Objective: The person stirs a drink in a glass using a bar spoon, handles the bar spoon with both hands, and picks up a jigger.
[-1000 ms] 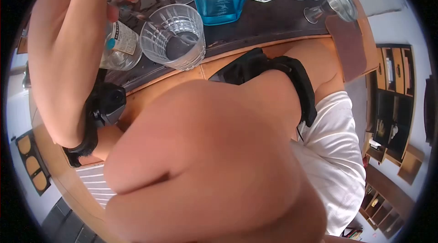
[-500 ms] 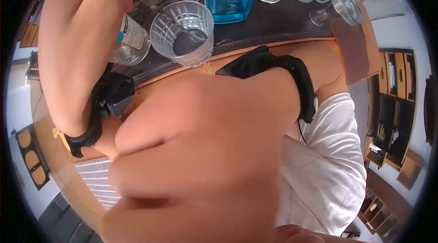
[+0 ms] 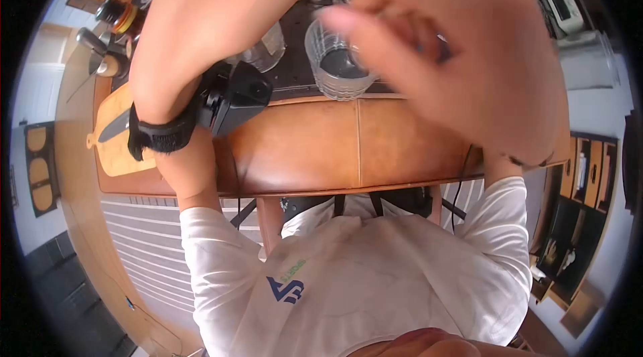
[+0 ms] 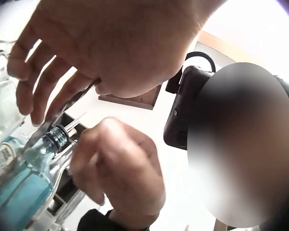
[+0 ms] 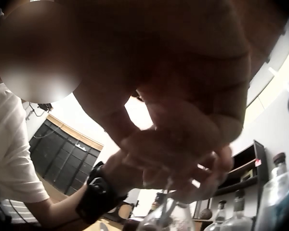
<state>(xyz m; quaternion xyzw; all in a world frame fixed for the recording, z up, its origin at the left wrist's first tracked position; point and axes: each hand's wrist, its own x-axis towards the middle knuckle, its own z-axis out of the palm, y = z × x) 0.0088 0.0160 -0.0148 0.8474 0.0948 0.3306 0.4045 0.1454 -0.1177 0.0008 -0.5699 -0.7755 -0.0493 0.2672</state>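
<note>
My left hand (image 4: 106,48) is lifted over the table, palm side showing in the left wrist view, mostly beyond the top edge of the head view. Its thumb and fingers pinch a long thin metal utensil (image 4: 55,115) that slants downward; its far end is hidden. The right hand (image 3: 462,49) hovers above the table's right half, blurred, thumb stretched out and fingers loosely curled with nothing visible in them. Below the thumb stands a cut-glass tumbler (image 3: 328,79). A blue bottle (image 4: 26,190) with an uncapped threaded neck shows below both hands in the left wrist view.
A clear bottle (image 3: 264,59) stands behind the left forearm. On the left lies a wooden cutting board (image 3: 124,153) with a knife (image 3: 115,126). A white device (image 3: 566,9) and a glass jar (image 3: 589,62) are at right. The padded leather table edge (image 3: 295,146) runs along the front.
My right hand and forearm, which covered much of the head view, have moved away to above the table's right side. The left arm now reaches farther right in the head view.
</note>
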